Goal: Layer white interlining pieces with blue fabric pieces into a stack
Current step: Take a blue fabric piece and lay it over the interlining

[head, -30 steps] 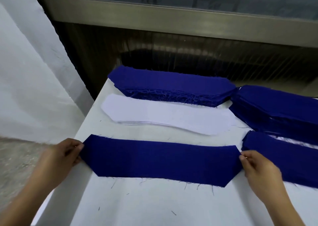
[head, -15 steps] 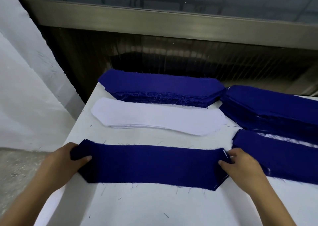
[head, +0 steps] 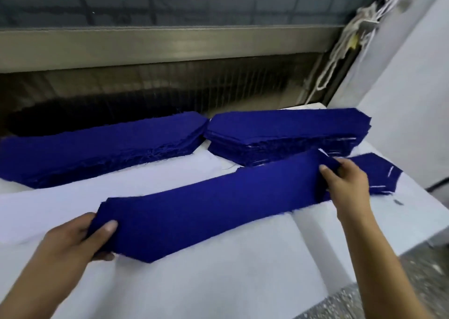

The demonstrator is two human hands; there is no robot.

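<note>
Pinched a blue fabric piece at both ends with left hand and right hand over the worktop, near the layered stack by its right edge; risked landing skewed through uneven pull.

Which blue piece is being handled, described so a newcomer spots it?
On the white table, nearer than the two thick blue stacks, stretches one long blue piece. It alone is held: left hand at one end, right hand at the other.

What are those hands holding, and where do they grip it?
A blue fabric piece: the left hand grips its left end, the right hand pinches its right end.
</note>
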